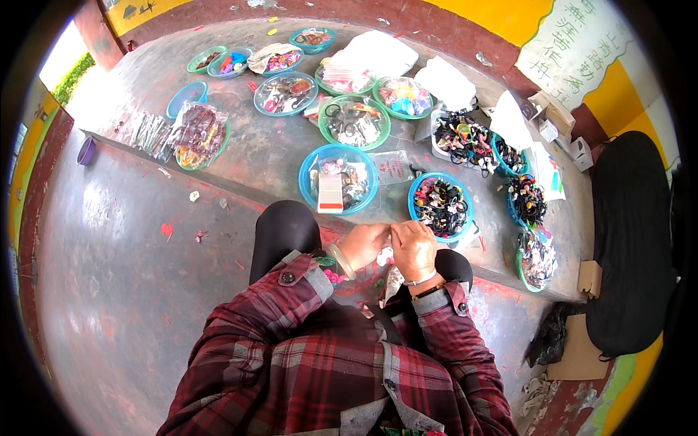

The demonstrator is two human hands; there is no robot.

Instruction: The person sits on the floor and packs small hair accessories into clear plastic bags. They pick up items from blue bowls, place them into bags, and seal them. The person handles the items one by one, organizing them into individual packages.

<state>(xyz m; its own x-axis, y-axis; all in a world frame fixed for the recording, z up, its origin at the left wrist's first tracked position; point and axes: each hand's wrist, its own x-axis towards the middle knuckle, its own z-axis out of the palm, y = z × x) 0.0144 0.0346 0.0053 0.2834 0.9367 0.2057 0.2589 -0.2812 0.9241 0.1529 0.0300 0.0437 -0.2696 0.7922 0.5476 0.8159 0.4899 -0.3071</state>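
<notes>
My left hand [364, 245] and my right hand [414, 251] meet above my lap, between my knees. The fingers of both are closed and pressed together at the tips; whatever they pinch is too small or too hidden to name. A small white piece [384, 256] shows just below the fingers, and I cannot tell whether it is held. Just beyond my right hand stands a blue basin [412, 210] full of dark hair ties with colourful trinkets. Ahead of my left hand, another blue basin [307, 171] holds bagged small parts, with a white and orange card box [330, 195] on top.
Several more basins stand on the raised concrete step, among them a green basin [323, 134] with bagged rings. Clear-wrapped packets [151, 136] lie at the left near a purple bowl [86, 151]. A long black padded object [631, 240] leans at the right wall beside cardboard [578, 356].
</notes>
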